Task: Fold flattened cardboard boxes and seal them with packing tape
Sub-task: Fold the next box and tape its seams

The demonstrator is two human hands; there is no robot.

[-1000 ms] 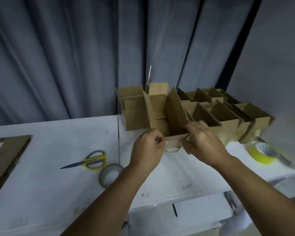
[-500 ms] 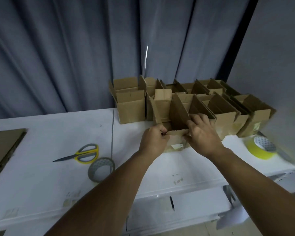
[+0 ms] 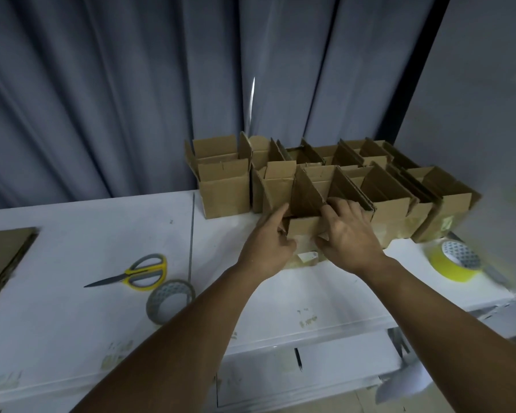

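Observation:
A small brown cardboard box [image 3: 303,231] stands on the white table [image 3: 72,293] with its top flaps up, in front of a row of several similar folded boxes [image 3: 393,201]. My left hand [image 3: 268,245] holds its left front corner, the index finger stretched up along the side. My right hand [image 3: 347,234] grips its right side, fingers over the rim. A tape tab shows on the box's lower front. A clear roll of packing tape [image 3: 170,299] lies to the left, and a yellow roll [image 3: 453,265] lies to the right.
Yellow-handled scissors [image 3: 134,274] lie left of the clear roll. Flat cardboard sheets [image 3: 3,257] sit at the table's left edge. A grey curtain [image 3: 131,84] hangs behind the boxes. A wall [image 3: 474,114] closes the right side.
Both hands pushed the box away from me, up against the row of folded boxes. The left index finger is now stretched out along the box.

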